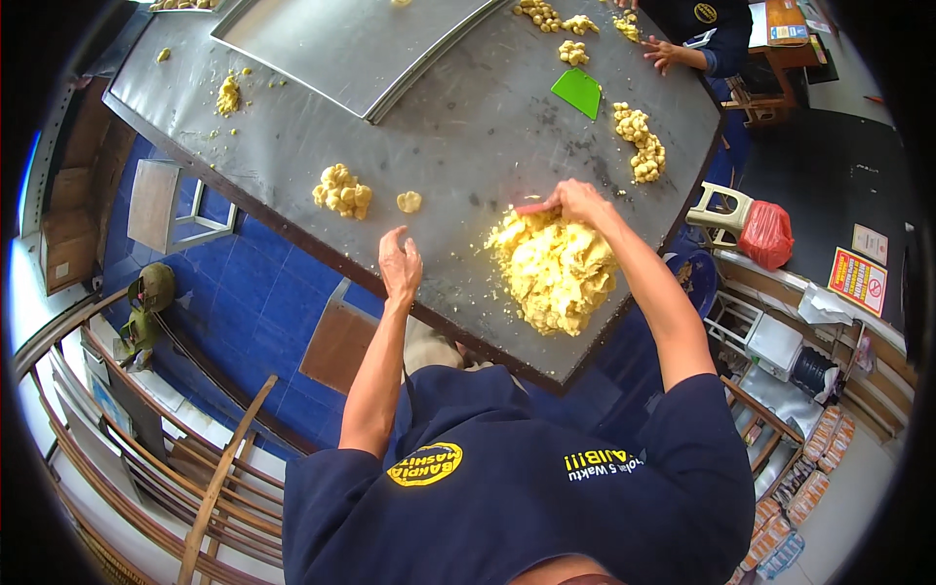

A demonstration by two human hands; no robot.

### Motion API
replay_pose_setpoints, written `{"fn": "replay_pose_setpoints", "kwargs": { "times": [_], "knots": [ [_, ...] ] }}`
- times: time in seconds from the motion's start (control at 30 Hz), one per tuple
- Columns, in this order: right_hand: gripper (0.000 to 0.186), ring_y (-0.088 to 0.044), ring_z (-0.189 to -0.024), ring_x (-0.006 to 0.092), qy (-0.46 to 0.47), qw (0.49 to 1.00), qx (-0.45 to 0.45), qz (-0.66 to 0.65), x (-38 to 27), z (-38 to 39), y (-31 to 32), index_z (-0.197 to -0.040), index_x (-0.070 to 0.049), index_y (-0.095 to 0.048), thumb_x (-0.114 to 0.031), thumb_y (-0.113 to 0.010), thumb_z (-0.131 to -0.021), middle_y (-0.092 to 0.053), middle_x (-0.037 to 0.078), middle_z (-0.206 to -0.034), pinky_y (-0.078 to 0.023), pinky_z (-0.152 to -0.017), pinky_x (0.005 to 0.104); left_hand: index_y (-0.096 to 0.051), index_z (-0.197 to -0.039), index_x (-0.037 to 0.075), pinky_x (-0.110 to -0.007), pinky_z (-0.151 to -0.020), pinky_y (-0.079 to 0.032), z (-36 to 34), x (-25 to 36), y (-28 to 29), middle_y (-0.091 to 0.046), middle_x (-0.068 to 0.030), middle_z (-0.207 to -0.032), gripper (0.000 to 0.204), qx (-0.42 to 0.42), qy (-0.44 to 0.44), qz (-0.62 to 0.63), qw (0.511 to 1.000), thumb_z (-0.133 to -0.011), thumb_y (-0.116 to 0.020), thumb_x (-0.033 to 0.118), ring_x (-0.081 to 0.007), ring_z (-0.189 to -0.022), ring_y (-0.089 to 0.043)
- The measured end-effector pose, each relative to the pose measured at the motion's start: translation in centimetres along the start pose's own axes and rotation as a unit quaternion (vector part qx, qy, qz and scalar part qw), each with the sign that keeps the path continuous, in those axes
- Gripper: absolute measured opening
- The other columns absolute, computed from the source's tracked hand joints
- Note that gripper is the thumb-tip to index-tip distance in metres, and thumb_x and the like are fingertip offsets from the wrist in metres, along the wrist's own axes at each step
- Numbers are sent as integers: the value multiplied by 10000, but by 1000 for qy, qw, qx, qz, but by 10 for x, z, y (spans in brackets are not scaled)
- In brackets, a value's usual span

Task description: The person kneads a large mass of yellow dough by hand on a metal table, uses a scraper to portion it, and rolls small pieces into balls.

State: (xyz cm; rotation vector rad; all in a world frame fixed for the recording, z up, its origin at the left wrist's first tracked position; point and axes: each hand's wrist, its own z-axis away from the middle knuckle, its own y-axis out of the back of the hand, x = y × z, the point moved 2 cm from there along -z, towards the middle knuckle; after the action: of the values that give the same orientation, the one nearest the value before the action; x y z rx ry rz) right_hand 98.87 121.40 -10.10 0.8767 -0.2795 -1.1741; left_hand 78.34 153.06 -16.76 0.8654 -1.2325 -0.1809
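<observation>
On the metal table (458,263) lies a large, crumbly heap of yellow dough (556,273), with loose crumbs around its left side. My right hand (582,203) is at the heap's far edge, closed on a red dough scraper (531,208); only a strip of the scraper shows. Over the near table edge, my left hand (398,265) is empty, its fingers bent and apart. Just beyond its fingertips sits a single flat dough piece (409,202). A cluster of small dough lumps (342,191) lies to the left of that piece.
A green scraper (577,94) and more dough lumps (641,141) lie farther back. A large metal tray (351,44) covers the far middle. At the far right, a co-worker's hand (663,55) rests near the table edge. Stools (720,210) and wooden racks (210,487) surround the table.
</observation>
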Motion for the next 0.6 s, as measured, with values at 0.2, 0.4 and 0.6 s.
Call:
{"fn": "replay_pose_setpoints", "kwargs": {
  "times": [0.2,0.4,0.6],
  "knots": [
    [173,-662,-899,318,32,995,-23,89,-35,-21,24,-874,-136,-720,-84,-584,-779,-700,132,-914,-509,-812,435,-620,-1090,26,-386,-897,-471,22,1,11,-619,-170,-1107,252,-64,80,61,993,-844,-579,62,-308,-1029,-596],
    [103,-680,-766,322,134,977,-3,166,-89,-17,-16,-773,-126,-714,-109,-623,-729,-694,148,-798,-529,-667,447,-630,-1065,19,-399,-907,-461,23,1,25,-636,-185,-1080,229,-91,127,82,984,-854,-565,81,-341,-1018,-601],
    [75,-676,-781,290,154,975,-6,160,-84,-4,-20,-746,-145,-719,-131,-647,-727,-679,131,-743,-481,-737,421,-636,-1056,21,-398,-900,-461,24,-3,32,-643,-187,-1054,229,-64,131,86,986,-854,-564,101,-337,-1007,-604]
  ]
}}
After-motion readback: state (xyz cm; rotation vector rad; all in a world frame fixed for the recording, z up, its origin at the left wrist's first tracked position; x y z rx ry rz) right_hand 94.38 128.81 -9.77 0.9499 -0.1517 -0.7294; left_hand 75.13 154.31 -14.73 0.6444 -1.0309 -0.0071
